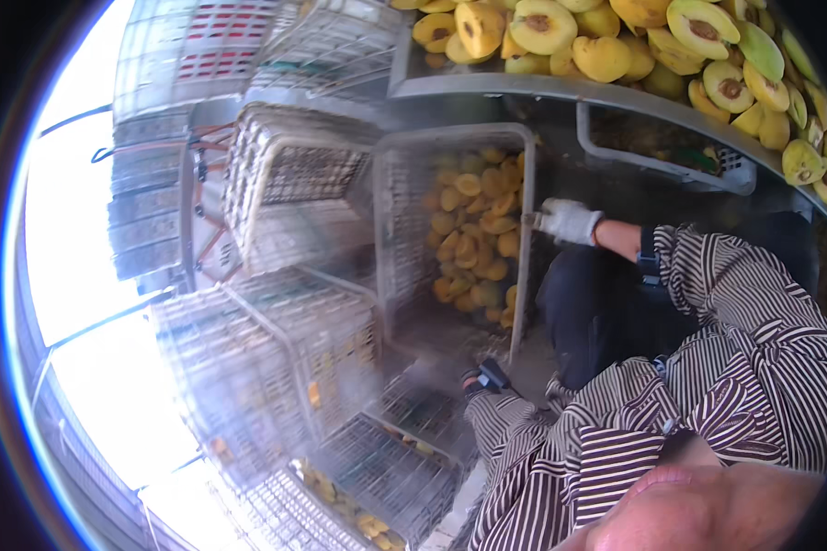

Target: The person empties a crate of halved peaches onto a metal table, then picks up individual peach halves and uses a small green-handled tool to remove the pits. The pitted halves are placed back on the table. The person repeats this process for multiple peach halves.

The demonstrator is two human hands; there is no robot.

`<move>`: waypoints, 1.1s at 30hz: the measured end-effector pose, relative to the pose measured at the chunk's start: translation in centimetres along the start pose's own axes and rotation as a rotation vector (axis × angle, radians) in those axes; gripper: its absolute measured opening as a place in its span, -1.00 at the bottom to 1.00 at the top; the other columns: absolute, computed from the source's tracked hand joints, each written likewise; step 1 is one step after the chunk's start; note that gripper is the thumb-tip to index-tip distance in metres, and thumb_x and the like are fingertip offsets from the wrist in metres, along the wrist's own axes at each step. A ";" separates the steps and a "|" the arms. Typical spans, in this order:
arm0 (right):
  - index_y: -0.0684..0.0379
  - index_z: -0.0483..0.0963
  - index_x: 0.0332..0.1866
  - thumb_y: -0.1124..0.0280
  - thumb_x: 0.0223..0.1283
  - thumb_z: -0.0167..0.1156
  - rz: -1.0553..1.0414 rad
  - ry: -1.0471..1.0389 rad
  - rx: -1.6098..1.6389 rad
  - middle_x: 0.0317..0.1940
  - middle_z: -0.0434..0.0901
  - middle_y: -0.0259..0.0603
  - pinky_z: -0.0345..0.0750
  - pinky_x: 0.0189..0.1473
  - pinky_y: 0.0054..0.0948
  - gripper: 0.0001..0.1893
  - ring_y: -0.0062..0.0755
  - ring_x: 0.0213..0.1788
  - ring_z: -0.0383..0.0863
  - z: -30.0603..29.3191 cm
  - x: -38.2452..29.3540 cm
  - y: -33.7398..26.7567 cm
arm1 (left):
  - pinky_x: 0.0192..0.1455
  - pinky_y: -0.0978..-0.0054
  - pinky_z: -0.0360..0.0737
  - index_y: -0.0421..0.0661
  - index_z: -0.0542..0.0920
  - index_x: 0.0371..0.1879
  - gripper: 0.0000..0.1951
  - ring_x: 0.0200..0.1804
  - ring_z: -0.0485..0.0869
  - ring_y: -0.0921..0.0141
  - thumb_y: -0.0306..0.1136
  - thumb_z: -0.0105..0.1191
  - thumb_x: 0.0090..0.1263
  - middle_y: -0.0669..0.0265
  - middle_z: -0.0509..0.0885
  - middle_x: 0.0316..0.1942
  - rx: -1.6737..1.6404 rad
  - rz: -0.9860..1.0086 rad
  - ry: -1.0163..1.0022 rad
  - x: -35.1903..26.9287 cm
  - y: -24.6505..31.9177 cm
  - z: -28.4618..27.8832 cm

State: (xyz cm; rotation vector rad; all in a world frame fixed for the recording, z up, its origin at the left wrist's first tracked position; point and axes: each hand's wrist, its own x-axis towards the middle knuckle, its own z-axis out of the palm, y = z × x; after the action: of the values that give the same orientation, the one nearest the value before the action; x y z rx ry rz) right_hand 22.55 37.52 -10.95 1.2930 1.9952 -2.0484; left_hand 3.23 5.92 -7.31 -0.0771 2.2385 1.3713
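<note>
My right hand (566, 221), in a white knit glove, is at the upper right side of an upright-looking pale plastic crate (526, 275), its fingers closed on the rim. Inside that crate lie many yellow halved fruits (479, 234), which look like peaches. At the crate's lower end is my left wrist (471, 380), with a dark band and a small black device; the left hand beyond it is blurred and mostly hidden, so its grip cannot be made out. Both arms wear striped sleeves.
A metal-edged table (524, 85) heaped with halved fruits (703, 27) runs along the top right. Below its edge is another crate (668, 171). An empty-looking white crate (248, 206) lies left of the fruit crate. Stacked crates (269, 358), some holding fruit, stand at lower left.
</note>
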 end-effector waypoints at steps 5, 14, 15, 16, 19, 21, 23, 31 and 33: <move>0.31 0.58 0.08 -0.22 0.29 0.26 0.112 -0.058 0.126 -0.34 0.70 -0.03 0.64 -0.21 -0.27 -0.32 -0.22 -0.27 0.73 1.1 0.2 0.0 | 0.22 0.19 0.57 -0.31 0.50 0.27 -0.36 0.15 0.65 0.07 -0.07 0.23 0.35 -0.07 0.65 0.17 -0.013 0.061 0.002 -1.9 -0.1 0.0; 0.31 0.67 0.00 -0.03 0.02 0.25 0.084 0.207 -0.216 -0.08 0.72 0.19 0.60 0.07 -0.10 -0.40 0.16 0.03 0.70 0.0 3.2 0.5 | 0.23 0.18 0.56 -0.32 0.51 0.25 -0.35 0.15 0.65 0.06 -0.04 0.23 0.34 -0.09 0.64 0.17 0.001 0.006 -0.064 -5.2 -3.0 1.8; 0.30 0.68 -0.02 -0.04 0.02 0.25 0.074 0.209 -0.190 -0.08 0.72 0.18 0.60 0.07 -0.10 -0.41 0.16 0.02 0.70 0.0 3.2 0.7 | 0.23 0.18 0.56 -0.32 0.51 0.25 -0.35 0.16 0.65 0.06 -0.04 0.23 0.34 -0.09 0.64 0.17 0.016 -0.005 -0.071 -5.3 -3.4 1.9; 0.30 0.68 -0.04 -0.05 0.02 0.25 0.094 0.224 -0.183 -0.08 0.73 0.18 0.60 0.06 -0.09 -0.41 0.15 0.02 0.70 0.1 3.0 1.0 | 0.23 0.18 0.56 -0.32 0.52 0.25 -0.35 0.16 0.65 0.06 -0.04 0.23 0.34 -0.09 0.64 0.17 0.027 -0.017 -0.081 -5.2 -3.7 2.0; 0.30 0.69 -0.10 -0.02 0.05 0.27 0.117 0.256 -0.130 -0.25 0.74 0.11 0.63 -0.06 -0.14 -0.46 0.03 -0.14 0.74 0.3 1.9 1.4 | 0.24 0.18 0.56 -0.33 0.52 0.24 -0.35 0.16 0.64 0.06 -0.03 0.23 0.34 -0.10 0.64 0.17 0.068 -0.034 -0.094 -4.7 -4.4 1.8; 0.30 0.69 -0.14 0.00 0.07 0.28 0.127 0.252 -0.084 -0.35 0.73 0.05 0.63 -0.15 -0.17 -0.50 -0.05 -0.26 0.75 0.5 0.9 1.5 | 0.24 0.18 0.55 -0.33 0.52 0.24 -0.34 0.16 0.64 0.05 -0.02 0.23 0.34 -0.10 0.64 0.17 0.089 -0.049 -0.100 -3.8 -5.0 1.4; 0.29 0.69 -0.24 0.03 0.09 0.30 0.129 0.255 -0.098 -0.49 0.69 -0.04 0.61 -0.29 -0.21 -0.55 -0.17 -0.48 0.69 -0.1 0.9 1.1 | 0.24 0.17 0.55 -0.33 0.53 0.23 -0.34 0.16 0.64 0.05 -0.02 0.23 0.33 -0.11 0.64 0.17 0.120 -0.066 -0.110 -3.0 -5.9 1.0; 0.30 0.56 0.05 -0.05 0.39 0.23 0.103 -0.130 0.121 -0.34 0.65 -0.14 0.63 -0.32 -0.37 -0.48 -0.38 -0.38 0.66 -7.4 0.7 6.4 | 0.26 0.17 0.55 -0.34 0.54 0.22 -0.33 0.17 0.64 0.04 0.01 0.23 0.33 -0.12 0.64 0.17 0.284 -0.147 -0.118 2.0 -10.5 -1.6; 0.32 0.52 0.19 0.03 0.32 0.25 0.204 -0.007 -0.213 -0.18 0.71 0.01 0.67 -0.20 -0.25 -0.44 -0.23 -0.28 0.73 -9.0 -1.2 11.4 | 0.26 0.17 0.54 -0.34 0.54 0.22 -0.33 0.17 0.64 0.04 0.01 0.23 0.33 -0.13 0.64 0.17 0.334 -0.165 -0.115 3.0 -11.5 -2.4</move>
State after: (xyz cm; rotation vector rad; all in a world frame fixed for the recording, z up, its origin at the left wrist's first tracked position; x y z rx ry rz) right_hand 34.13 42.18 -18.47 1.3775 1.9244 -1.6997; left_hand 3.16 -1.04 -17.19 -0.0636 2.2751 0.8814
